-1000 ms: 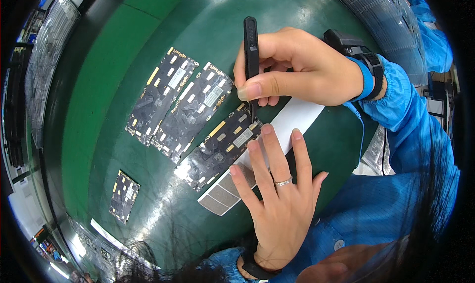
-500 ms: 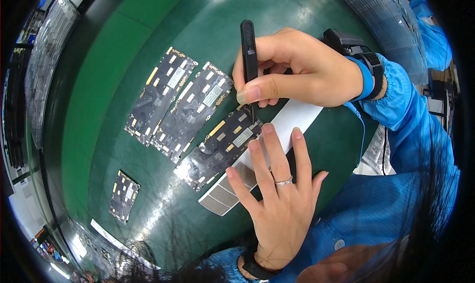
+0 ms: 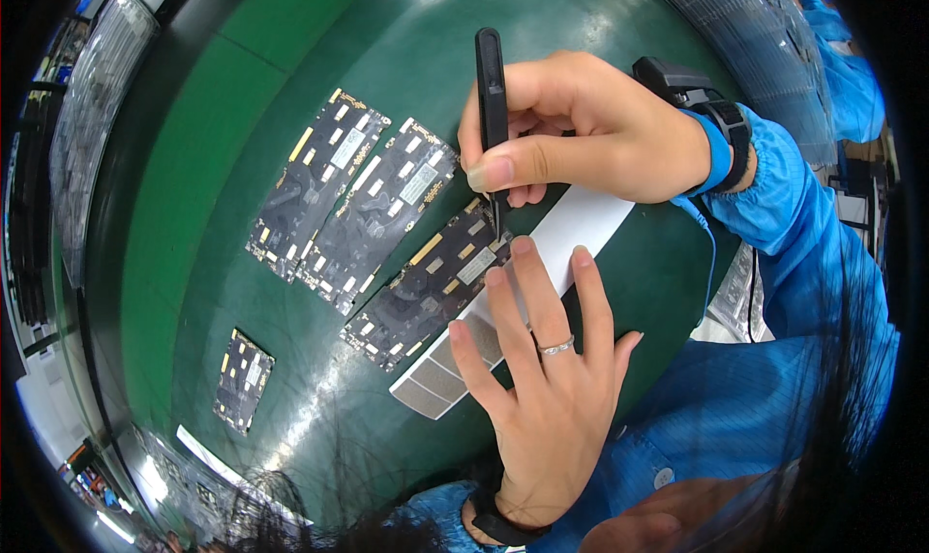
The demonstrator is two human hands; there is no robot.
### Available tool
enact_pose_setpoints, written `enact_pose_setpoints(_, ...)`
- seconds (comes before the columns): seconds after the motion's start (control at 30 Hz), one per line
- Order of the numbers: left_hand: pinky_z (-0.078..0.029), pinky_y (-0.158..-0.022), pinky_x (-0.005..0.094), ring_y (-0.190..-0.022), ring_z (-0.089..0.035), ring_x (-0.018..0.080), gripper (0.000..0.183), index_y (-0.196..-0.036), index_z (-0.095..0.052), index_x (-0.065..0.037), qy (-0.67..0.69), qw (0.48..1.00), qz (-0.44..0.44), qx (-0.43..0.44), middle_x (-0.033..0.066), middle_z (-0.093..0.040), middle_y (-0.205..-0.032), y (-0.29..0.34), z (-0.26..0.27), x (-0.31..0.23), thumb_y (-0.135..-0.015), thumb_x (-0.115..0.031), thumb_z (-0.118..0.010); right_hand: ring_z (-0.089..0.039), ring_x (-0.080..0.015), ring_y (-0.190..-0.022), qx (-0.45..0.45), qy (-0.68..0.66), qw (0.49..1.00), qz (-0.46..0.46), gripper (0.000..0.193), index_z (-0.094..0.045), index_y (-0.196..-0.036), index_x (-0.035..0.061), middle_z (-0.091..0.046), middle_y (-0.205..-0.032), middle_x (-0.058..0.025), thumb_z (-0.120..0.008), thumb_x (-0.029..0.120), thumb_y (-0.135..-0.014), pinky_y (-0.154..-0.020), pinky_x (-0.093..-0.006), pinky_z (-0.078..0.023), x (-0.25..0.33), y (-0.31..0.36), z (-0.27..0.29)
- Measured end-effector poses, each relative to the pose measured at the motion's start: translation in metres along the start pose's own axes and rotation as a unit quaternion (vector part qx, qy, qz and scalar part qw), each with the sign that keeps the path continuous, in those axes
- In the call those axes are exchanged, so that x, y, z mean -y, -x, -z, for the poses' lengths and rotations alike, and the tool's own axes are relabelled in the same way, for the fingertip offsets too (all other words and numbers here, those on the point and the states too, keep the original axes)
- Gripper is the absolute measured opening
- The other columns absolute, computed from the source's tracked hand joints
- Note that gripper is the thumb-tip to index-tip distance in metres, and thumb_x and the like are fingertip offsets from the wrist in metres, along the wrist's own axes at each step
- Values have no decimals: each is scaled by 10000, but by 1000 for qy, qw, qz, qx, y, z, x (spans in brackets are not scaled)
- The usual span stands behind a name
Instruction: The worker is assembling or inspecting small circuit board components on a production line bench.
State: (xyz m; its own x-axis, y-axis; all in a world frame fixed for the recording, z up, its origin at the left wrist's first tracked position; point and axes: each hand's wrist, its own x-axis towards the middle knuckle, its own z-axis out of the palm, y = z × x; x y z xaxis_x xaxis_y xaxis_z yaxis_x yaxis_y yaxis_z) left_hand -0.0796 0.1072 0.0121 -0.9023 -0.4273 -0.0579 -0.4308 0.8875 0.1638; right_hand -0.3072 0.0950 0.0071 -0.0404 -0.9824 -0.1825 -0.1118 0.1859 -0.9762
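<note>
My right hand (image 3: 590,132) pinches a pair of black tweezers (image 3: 493,98), held nearly upright. Their tips meet the right-hand end of a dark circuit board (image 3: 418,290) at the centre of the mat. Spread flat, my left hand (image 3: 552,388) lies over a white strip (image 3: 581,232) with grey rectangular pads (image 3: 424,384) at its lower end. Its fingertips are close to the board's edge; whether they touch it I cannot tell. A ring is on one finger. Whether anything tiny sits between the tweezer tips is too small to make out.
Two more circuit boards (image 3: 317,185) (image 3: 379,214) lie side by side to the left. A smaller board (image 3: 242,382) rests nearer the lower left. Stacked clear plastic trays (image 3: 745,50) stand at the upper right. A blue cord (image 3: 709,253) runs from my right wrist strap (image 3: 711,151).
My right hand and the tweezers have risen very slightly. Glare on the lower-left end of the centre board has faded. My left hand stays nearly in place.
</note>
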Motion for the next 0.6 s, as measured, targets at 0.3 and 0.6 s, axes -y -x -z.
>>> enact_pose_setpoints(0.3,-358,-1139,666,-1389,-534,353,855,-1490,-573,-215,3,1000,1,1,192,-517,-1568,0,0,-1,-806,-702,-734,-664,-77,-801,2,22,1000,14,168,-666,-1086,-1,-675,-952,-40,-704,156,-1043,-715,-234,-542,-2,1,0)
enact_pose_setpoints(0.6,-366,-1136,645,-1372,-544,394,901,-1519,-549,-176,15,999,28,8,264,-505,-1557,-3,3,5,-850,-774,-639,-680,-113,-864,20,71,996,46,166,-681,-1088,-26,-711,-976,-76,-730,114,-1012,-732,-252,-547,-3,-2,4)
